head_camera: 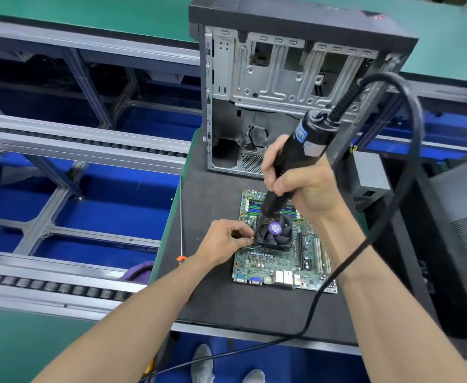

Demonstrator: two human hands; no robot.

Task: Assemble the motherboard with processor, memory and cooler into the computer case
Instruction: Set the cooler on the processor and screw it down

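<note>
Motherboard (282,261) flat on the desk (213,299), near its right edge, case (282,92) behind. Right hand (301,186) wrapped round the electric screwdriver (290,167); left hand (224,241) fingers pinch at the cooler (275,234) corner screw. Board's light, stiff, fragile: lift by its edges.

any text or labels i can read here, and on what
None can be read.
Blue band label on the electric screwdriver: blurred.
Purple sticker on the cooler fan: too small.
Printing on the motherboard: too small.
Small sticker on the computer case edge: too small.
</note>
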